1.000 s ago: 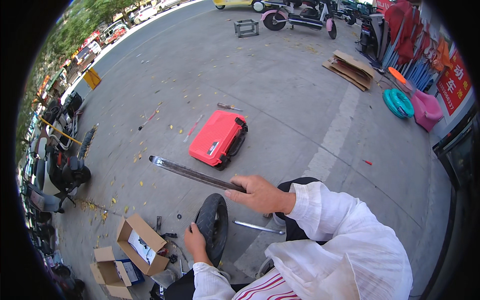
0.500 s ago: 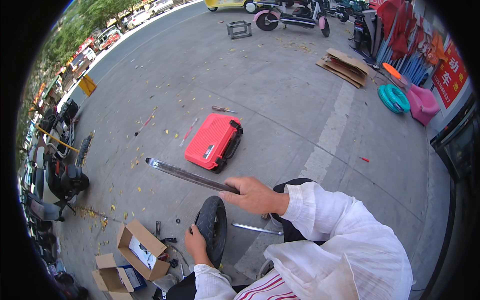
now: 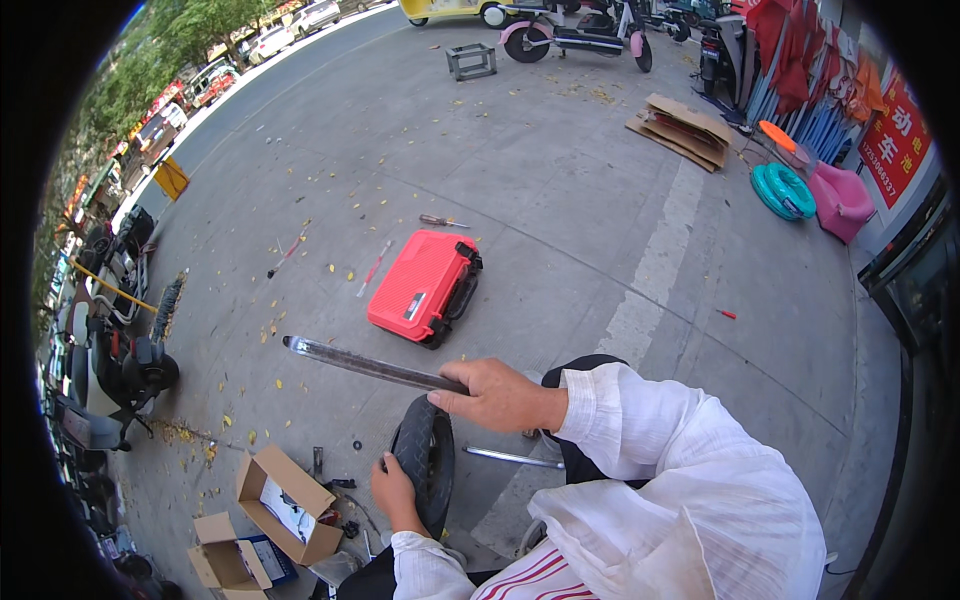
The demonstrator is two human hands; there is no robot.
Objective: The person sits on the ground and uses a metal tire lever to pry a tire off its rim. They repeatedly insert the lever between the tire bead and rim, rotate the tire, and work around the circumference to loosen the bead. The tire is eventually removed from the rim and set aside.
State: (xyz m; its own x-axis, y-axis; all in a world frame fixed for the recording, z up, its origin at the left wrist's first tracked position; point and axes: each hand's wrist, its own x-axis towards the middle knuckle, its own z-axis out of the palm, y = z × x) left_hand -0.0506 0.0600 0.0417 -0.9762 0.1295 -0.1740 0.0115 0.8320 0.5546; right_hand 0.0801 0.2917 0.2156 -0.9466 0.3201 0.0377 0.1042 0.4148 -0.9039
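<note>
In my right hand [image 3: 490, 392] is a long metal bar [image 3: 360, 362], like a tyre lever, held out to the left above a small black tyre [image 3: 435, 468]. My left hand [image 3: 394, 490] grips the tyre's left side, with the tyre standing roughly upright between my knees. A second silver bar [image 3: 512, 457] lies on the ground right of the tyre. Two open cardboard boxes [image 3: 285, 505] with parts inside sit at lower left, among small dark parts and tools. A red hard case [image 3: 412, 290] lies ahead of me.
Screwdrivers [image 3: 444, 221] and other small tools lie around the case. Parked scooters [image 3: 120, 360] line the left; more stand at the back. Flattened cardboard [image 3: 675, 135], a teal coil [image 3: 780, 195], a pink plastic item [image 3: 840, 205] and a dark glass door [image 3: 900, 290] are at right.
My right hand and the bar have moved slightly left and down. My left hand stays on the tyre. The view has shifted a little.
</note>
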